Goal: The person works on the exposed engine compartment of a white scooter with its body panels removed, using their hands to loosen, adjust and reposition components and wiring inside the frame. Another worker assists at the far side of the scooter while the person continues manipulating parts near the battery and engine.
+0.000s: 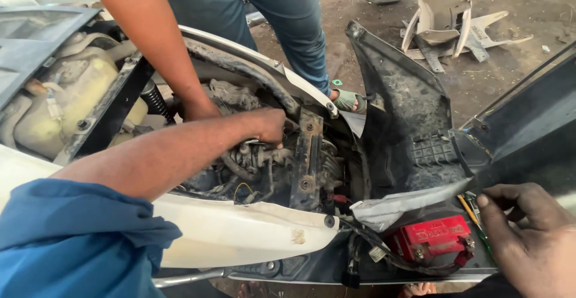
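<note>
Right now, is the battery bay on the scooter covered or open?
Open. The red battery sits exposed with its wires showing, and the dark floor panel is tipped up above it. The right hand rests beside it.

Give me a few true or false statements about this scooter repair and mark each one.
1. The left hand reaches into the engine bay. True.
2. The right hand holds a hammer. False: it rests by the dark floor panel, holding no tool.
3. The battery is red. True.
4. Nobody else is there. False: another person's arm reaches in from the far side.
5. The fuel tank is yellowish. True.
</note>
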